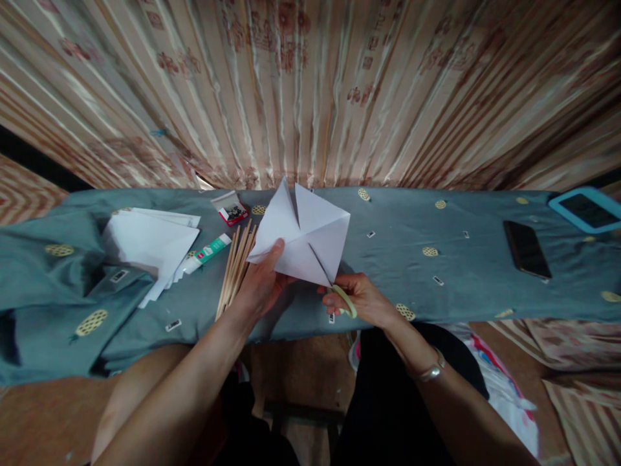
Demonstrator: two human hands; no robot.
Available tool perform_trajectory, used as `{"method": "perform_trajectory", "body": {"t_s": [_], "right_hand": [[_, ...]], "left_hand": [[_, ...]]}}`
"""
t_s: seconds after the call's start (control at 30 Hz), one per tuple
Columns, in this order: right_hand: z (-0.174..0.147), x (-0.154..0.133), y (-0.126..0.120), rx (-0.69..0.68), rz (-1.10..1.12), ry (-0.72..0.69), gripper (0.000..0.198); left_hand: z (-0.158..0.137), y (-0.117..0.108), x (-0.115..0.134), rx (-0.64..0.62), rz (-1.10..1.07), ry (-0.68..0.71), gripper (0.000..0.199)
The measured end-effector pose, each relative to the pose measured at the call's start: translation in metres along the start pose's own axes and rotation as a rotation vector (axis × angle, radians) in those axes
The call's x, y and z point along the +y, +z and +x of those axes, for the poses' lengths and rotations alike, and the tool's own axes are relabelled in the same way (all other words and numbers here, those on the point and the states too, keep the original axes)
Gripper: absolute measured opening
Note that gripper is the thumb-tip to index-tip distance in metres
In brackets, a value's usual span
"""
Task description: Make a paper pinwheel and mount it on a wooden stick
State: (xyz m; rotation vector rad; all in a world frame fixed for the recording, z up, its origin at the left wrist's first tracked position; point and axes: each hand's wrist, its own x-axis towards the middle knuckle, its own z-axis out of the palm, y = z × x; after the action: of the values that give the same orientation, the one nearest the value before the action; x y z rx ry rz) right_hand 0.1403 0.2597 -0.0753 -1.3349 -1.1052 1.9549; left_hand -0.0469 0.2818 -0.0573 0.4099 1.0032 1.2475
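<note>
A creased white sheet of paper [320,236] is held up over the cloth-covered table, with a slit running in from its top edge. My left hand [264,281] grips its lower left part, thumb on top and fingers underneath. My right hand [356,298] is closed round the pale green handle of a pair of scissors [347,303]. Their dark blades lie across the lower right part of the paper, pointing up and left toward its middle. Just left of the paper, a bundle of thin wooden sticks [236,265] lies partly behind my left hand.
On the grey-green tablecloth [398,252], a glue tube [208,251] and a small open red-and-white box [230,208] lie left of the sticks. More white paper [152,243] lies further left. At right are a dark phone [527,249] and a blue-framed tablet [589,208]. A curtain [310,97] hangs behind.
</note>
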Motion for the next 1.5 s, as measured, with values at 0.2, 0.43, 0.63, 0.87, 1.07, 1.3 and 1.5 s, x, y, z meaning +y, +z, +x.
{"method": "perform_trajectory", "body": {"t_s": [0.2,0.43,0.63,0.87,1.07,1.3,1.5], "right_hand": [[0.0017,0.0025,-0.0018,-0.024,-0.003,-0.029,0.055],[0.0016,0.0037,-0.0038,-0.025,-0.031,-0.031,0.052],[0.0014,0.0029,-0.0016,-0.005,-0.044,-0.028,0.057],[0.0007,-0.0025,0.0035,0.027,-0.014,0.004,0.059],[0.0019,0.0002,0.0017,0.007,-0.023,-0.019,0.055],[0.0024,0.0023,0.0008,-0.024,-0.029,-0.035,0.054],[0.0021,0.0021,0.0007,-0.010,-0.017,-0.016,0.053]], "left_hand": [[-0.0024,0.0011,0.0000,0.010,0.004,0.002,0.019],[-0.0028,0.0002,-0.0027,-0.020,0.001,-0.008,0.020],[-0.0028,-0.0001,-0.0030,-0.031,-0.017,0.005,0.028],[-0.0003,-0.0040,-0.0065,-0.036,-0.029,0.011,0.027],[-0.0004,-0.0032,-0.0062,-0.044,-0.042,0.013,0.029],[-0.0006,-0.0008,-0.0047,-0.014,-0.055,0.006,0.029],[0.0003,-0.0013,-0.0044,-0.004,-0.039,0.007,0.021]]}}
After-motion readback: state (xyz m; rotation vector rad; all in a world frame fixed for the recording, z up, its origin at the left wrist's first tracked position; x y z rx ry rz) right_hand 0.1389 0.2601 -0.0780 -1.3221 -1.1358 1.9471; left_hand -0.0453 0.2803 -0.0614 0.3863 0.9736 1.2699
